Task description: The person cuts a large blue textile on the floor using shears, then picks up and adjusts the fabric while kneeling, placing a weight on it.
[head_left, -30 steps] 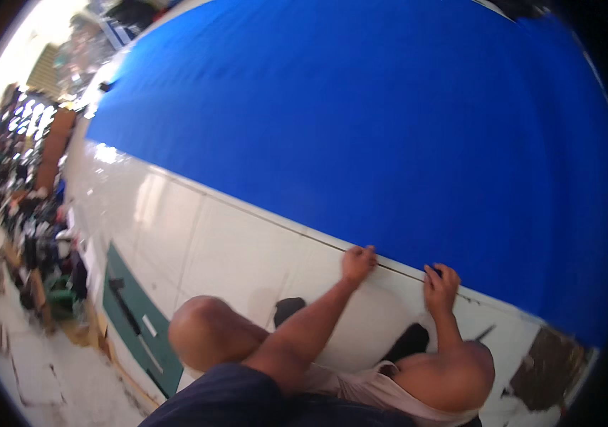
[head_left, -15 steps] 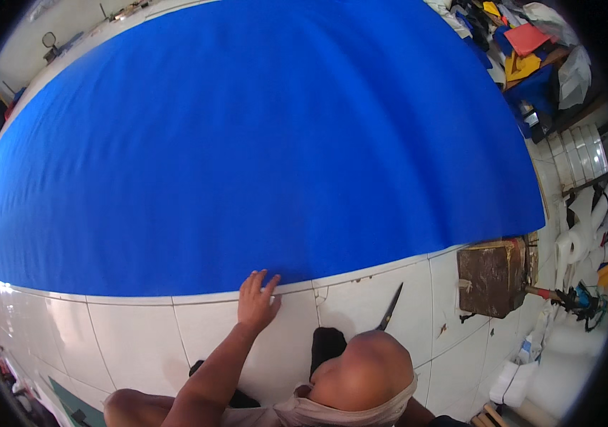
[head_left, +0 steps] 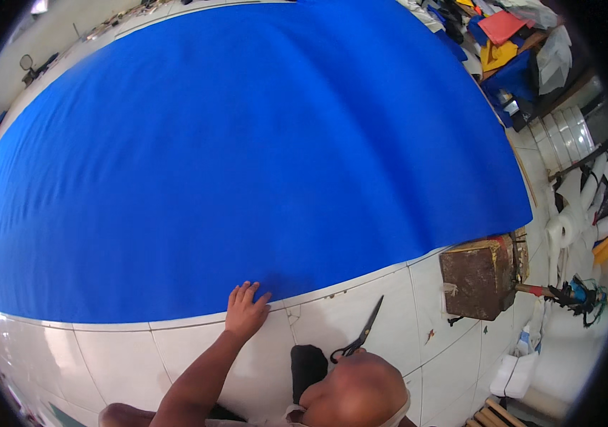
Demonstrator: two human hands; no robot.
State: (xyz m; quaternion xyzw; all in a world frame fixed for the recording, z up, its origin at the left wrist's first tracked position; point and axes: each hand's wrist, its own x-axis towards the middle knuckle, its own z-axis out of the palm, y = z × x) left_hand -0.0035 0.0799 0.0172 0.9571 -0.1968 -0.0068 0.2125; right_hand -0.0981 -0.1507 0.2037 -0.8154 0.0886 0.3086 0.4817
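A large sheet of bright blue fabric (head_left: 233, 164) lies spread over the white tiled floor, with a few soft ridges toward its right side. My left hand (head_left: 246, 313) rests palm down at the sheet's near edge. Its fingertips touch the blue fabric, the thumb stands apart, and nothing shows in its grasp. Right of that hand, a pair of black-handled scissors (head_left: 362, 336) lies on the tiles, blades pointing away, beside my bent knee (head_left: 361, 388). My right hand is out of sight.
A worn brown block-like object (head_left: 478, 281) stands by the sheet's near right corner. Colourful scraps (head_left: 503, 53) are heaped at the far right. White rolls and strips (head_left: 567, 224) line the right side. My dark-covered foot (head_left: 309, 370) is on the tiles (head_left: 197, 352).
The whole view has shifted, so the block and scraps appear farther left. More of the scissors, including the handles, shows beside my knee. My left hand stays at the fabric's edge.
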